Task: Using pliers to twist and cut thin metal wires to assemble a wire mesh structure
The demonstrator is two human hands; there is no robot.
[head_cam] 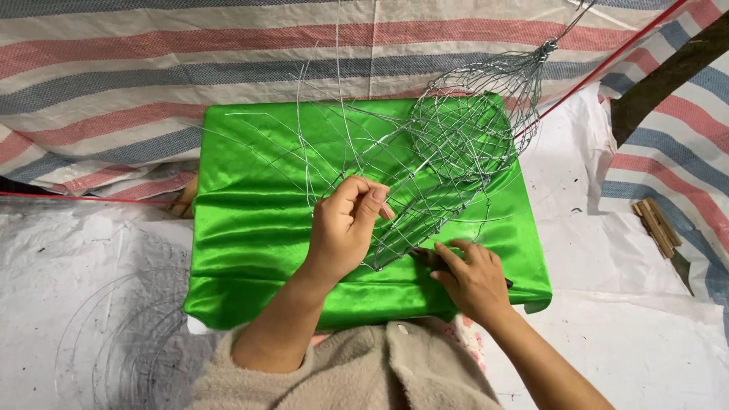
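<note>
A silver wire frame (448, 144), woven like a cage, hangs from above and slants down over a box draped in shiny green cloth (250, 228). My left hand (345, 224) pinches wires at the frame's lower end, fingers curled round them. My right hand (474, 277) rests on the green cloth just right of that end and grips a small dark tool (425, 257), whose tip meets the frame's lowest wires. Loose thin wires (319, 121) fan out from the frame to the left.
A striped red, blue and white tarp (114, 83) covers the back and right. White sheeting (630, 334) lies around the box. Coils of thin wire (129, 342) sit at the lower left. Wooden sticks (657, 226) lie at the right. A red cord (600, 68) runs diagonally.
</note>
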